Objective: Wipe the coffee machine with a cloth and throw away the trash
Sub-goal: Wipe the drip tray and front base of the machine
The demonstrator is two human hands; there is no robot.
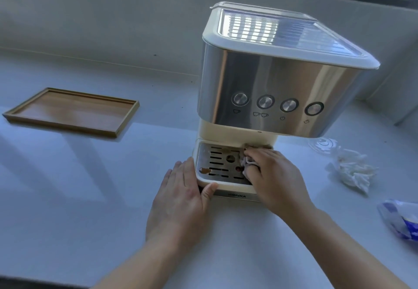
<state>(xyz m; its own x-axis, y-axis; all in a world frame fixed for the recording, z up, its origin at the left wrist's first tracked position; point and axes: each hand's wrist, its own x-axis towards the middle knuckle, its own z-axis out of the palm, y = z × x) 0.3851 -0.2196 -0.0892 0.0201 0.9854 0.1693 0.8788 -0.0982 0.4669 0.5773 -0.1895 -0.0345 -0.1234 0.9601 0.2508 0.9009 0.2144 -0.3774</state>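
The coffee machine (271, 80) stands right of centre in the frame on the pale counter (79, 187), its drip tray (217, 164) facing me at the base. My right hand (276, 178) is curled over a crumpled cloth (248, 163), pressing it onto the right side of the metal grille. My left hand (181, 198) lies flat and open against the tray's left front corner, thumb hooked over the cream rim. A brown coffee stain (205, 170) sits on the grille's lower left. At the right of the frame a wad of white tissue (352, 171) lies on the counter, with a blue and white wrapper (400, 221) below it by the edge. A wooden tray (72, 111) rests at the left.
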